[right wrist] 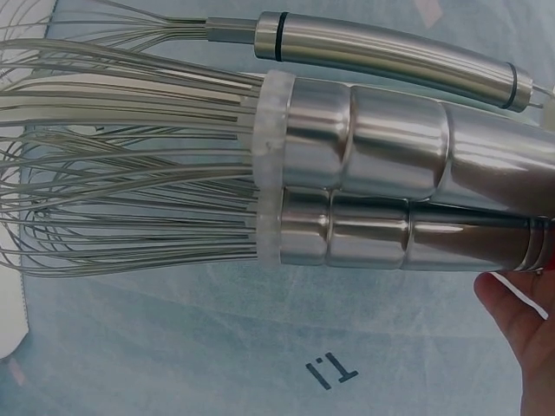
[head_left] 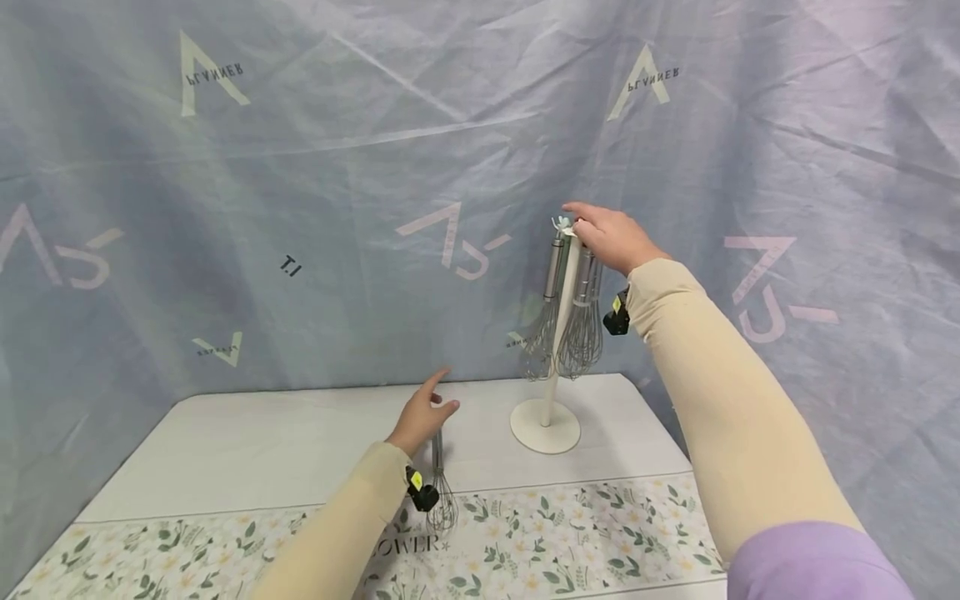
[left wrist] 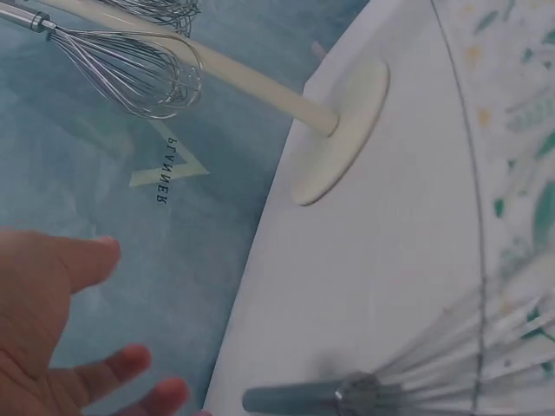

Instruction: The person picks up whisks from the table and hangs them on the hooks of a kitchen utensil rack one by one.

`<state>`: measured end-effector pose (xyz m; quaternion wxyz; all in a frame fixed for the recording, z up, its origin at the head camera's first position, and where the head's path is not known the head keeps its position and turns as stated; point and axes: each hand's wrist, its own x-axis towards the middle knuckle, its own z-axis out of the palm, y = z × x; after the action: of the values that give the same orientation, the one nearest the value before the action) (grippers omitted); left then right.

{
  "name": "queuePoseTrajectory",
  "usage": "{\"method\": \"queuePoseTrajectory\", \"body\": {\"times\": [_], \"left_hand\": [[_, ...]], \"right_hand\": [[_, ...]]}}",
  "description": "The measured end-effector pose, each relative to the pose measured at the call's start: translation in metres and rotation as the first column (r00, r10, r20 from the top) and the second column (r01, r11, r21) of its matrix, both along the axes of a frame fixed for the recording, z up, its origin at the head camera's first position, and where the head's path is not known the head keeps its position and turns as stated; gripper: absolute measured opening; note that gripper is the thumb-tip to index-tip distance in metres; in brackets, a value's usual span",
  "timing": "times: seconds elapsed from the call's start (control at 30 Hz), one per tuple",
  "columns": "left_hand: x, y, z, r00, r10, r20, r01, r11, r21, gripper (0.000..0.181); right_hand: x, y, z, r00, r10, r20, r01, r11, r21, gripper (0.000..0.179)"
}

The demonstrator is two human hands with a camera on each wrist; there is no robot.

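My right hand is at the top of a cream stand with hooks. Several metal whisks hang there: one with a smooth handle and two with ribbed handles, a thicker whisk and a thinner whisk. The right wrist view shows fingertips beside the thinner handle's end; their hold is mostly out of frame. My left hand hovers above the table with thumb and fingers spread, holding nothing. Just below it lies a small whisk, its wires toward the front.
The white table carries a floral printed strip along its front. Behind it and at both sides hangs a grey-blue cloth with printed letters. The stand's round base is near the back right of the table.
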<state>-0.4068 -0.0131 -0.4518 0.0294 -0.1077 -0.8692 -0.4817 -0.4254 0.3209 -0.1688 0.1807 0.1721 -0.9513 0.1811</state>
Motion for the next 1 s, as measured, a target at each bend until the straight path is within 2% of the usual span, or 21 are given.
{"method": "queuePoseTrajectory", "body": {"times": [0.27,0.5,0.57,0.7,0.87,1.0], "left_hand": [[0.015,-0.008,-0.012,0.998,0.056,-0.002,-0.056,0.995,-0.084,0.075],[0.026,-0.006,-0.030,0.995,0.100,-0.006,-0.100,0.978,-0.182,0.081],[0.027,-0.006,-0.034,0.995,0.103,-0.001,-0.102,0.981,-0.164,0.085],[0.030,-0.008,-0.038,0.993,0.110,0.052,-0.106,0.992,-0.074,0.092],[0.032,-0.011,-0.043,0.987,0.131,0.096,-0.129,0.991,-0.026,0.096],[0.033,-0.011,-0.045,0.978,0.133,0.161,-0.142,0.989,0.045,0.098]], "right_hand": [[-0.002,-0.001,-0.001,1.000,0.006,-0.019,-0.006,1.000,0.004,0.058],[0.001,0.000,-0.003,1.000,-0.004,-0.014,0.004,1.000,0.006,0.058],[0.001,0.002,-0.002,1.000,-0.005,-0.018,0.005,1.000,0.008,0.058],[-0.001,0.003,-0.001,1.000,-0.001,-0.029,0.002,1.000,0.010,0.059],[-0.002,0.002,-0.001,1.000,0.004,-0.025,-0.003,1.000,0.007,0.059],[-0.003,0.000,-0.001,1.000,0.007,-0.020,-0.006,1.000,0.007,0.058]]}}
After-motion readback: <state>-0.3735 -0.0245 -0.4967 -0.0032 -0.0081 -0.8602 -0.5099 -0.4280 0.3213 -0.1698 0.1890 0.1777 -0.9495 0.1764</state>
